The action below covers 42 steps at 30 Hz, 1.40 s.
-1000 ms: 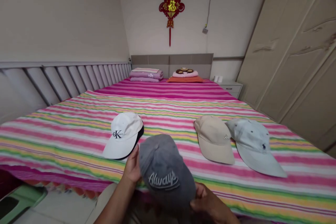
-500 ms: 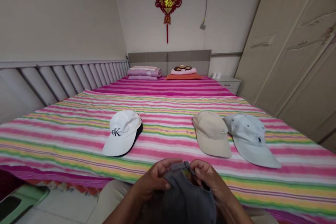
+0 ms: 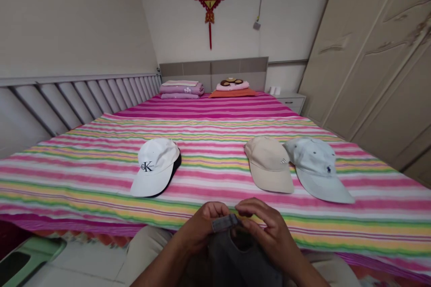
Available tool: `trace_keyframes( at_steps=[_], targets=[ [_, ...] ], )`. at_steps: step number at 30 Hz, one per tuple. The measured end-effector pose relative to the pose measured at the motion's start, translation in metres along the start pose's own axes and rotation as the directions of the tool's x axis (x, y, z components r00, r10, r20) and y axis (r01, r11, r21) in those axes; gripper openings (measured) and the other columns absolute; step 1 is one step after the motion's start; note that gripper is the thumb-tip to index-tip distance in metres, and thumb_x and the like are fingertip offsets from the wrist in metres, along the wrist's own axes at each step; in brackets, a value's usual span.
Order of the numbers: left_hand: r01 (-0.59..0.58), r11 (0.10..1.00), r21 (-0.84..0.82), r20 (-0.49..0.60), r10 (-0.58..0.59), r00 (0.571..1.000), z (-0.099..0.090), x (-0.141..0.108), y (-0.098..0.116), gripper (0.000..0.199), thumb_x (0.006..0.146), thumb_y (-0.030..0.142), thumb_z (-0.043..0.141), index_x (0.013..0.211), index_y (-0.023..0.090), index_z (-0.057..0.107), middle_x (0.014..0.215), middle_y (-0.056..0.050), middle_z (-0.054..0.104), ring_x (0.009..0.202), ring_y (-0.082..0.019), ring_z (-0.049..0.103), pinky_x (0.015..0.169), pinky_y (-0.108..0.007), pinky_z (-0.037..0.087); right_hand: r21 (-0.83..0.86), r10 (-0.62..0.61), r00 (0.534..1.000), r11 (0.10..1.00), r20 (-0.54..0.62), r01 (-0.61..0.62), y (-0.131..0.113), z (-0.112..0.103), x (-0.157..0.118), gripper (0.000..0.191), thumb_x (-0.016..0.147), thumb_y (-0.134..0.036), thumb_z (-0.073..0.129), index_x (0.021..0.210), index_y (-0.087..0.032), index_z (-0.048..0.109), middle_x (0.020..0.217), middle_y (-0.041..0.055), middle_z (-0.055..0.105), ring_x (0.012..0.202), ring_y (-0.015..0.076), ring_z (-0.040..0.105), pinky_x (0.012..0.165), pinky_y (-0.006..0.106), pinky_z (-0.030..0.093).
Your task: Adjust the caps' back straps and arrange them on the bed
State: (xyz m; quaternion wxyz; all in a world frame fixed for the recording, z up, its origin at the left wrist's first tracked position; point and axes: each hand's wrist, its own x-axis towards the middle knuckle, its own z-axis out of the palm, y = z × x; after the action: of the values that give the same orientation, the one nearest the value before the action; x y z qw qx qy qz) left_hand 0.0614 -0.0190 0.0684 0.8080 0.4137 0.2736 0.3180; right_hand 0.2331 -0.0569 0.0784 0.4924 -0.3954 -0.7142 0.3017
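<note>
At the near edge of the striped bed (image 3: 208,170) is a dark grey cap (image 3: 244,262) — left hand (image 3: 203,227) gripping its strap (image 3: 224,223); right hand (image 3: 269,229) curled at the strap's end, whether pinching I cannot tell; a white cap (image 3: 157,166) lies beyond.

Sheet (image 3: 208,175) is striped pink, white, yellow, green. Left of beige cap (image 3: 269,166), white cap (image 3: 156,166) is lettered black; right, pale-grey cap (image 3: 314,166) is marked navy; in front, dark-grey cap (image 3: 244,262) is seen.

A dark gray cap (image 3: 244,262) is held with its back strap (image 3: 224,223) uppermost.
</note>
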Motion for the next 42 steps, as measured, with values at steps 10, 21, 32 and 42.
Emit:
trace_keyframes(
  at_steps=[10, 21, 32, 42],
  targets=[
    [-0.006, 0.998, 0.061, -0.077, 0.011, 0.997, 0.001, -0.001, -0.001, 0.024, 0.051, 0.027, 0.077, 0.057, 0.01, 0.061, 0.052, -0.006, 0.064, 0.047, -0.011, 0.056, 0.048, -0.019, 0.041, -0.487, -0.232, 0.956, 0.823, 0.181, 0.292, -0.007, 0.009, -0.005, 0.023, 0.086, -0.016, 0.038, 0.097, -0.017, 0.059, 0.071, 0.0068, 0.065, 0.066, 0.0175, 0.058, 0.06, 0.029, 0.045],
    [0.05, 0.986, 0.162, -0.085, -0.037, 0.996, -0.009, -0.002, 0.003, 0.011, 0.056, 0.018, 0.071, 0.059, 0.01, 0.064, 0.056, -0.005, 0.067, 0.048, -0.01, 0.057, 0.047, -0.018, 0.041, -0.513, -0.145, 0.959, 0.819, 0.245, 0.255, -0.01, 0.01, -0.004, 0.017, 0.085, -0.016, 0.041, 0.085, -0.019, 0.058, 0.067, 0.0034, 0.062, 0.061, 0.0153, 0.056, 0.058, 0.026, 0.04],
    [0.082, 0.98, 0.182, -0.165, -0.052, 0.985, -0.012, -0.001, -0.004, 0.012, 0.054, 0.019, 0.072, 0.057, 0.011, 0.064, 0.05, -0.001, 0.062, 0.042, -0.006, 0.05, 0.043, -0.016, 0.034, -0.616, -0.008, 0.989, 0.781, 0.146, 0.097, 0.001, 0.024, -0.012, 0.009, 0.075, -0.011, 0.047, 0.078, -0.018, 0.051, 0.069, 0.0031, 0.06, 0.062, 0.0167, 0.055, 0.055, 0.027, 0.035],
    [0.037, 0.995, 0.096, -0.164, -0.021, 0.986, -0.019, 0.003, -0.004, 0.01, 0.054, 0.016, 0.07, 0.057, 0.01, 0.062, 0.051, -0.003, 0.063, 0.043, -0.009, 0.053, 0.045, -0.018, 0.036, -0.25, 0.174, 0.984, 0.954, 0.026, -0.162, -0.001, 0.015, -0.004, 0.01, 0.076, -0.017, 0.05, 0.084, -0.019, 0.056, 0.065, -0.0007, 0.058, 0.055, 0.0121, 0.051, 0.051, 0.022, 0.039]
  ],
)
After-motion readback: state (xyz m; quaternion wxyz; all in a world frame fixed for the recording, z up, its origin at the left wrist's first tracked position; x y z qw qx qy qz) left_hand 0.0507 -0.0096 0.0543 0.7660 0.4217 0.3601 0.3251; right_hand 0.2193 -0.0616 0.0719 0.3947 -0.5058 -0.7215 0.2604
